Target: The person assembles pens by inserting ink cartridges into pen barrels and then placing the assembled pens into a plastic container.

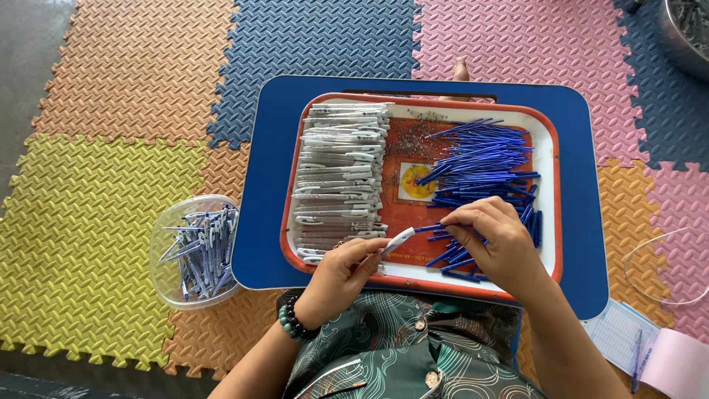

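My left hand [340, 275] grips a white pen barrel [399, 239] at the tray's near edge. My right hand [496, 240] pinches a blue refill [428, 228] whose tip meets the barrel's open end. Under and beyond my right hand lies a heap of blue refills [484, 162]. A stacked row of white and grey pen barrels [340, 177] fills the left half of the orange-rimmed tray [546, 148]. The tray rests on a blue lap table [266, 185].
A clear plastic bowl [164, 244] of assembled pens sits on the foam mats to the left. A metal bowl [683, 33] is at the top right. Paper sheets with a pen [639, 347] and a clear lid [665, 266] lie at the right.
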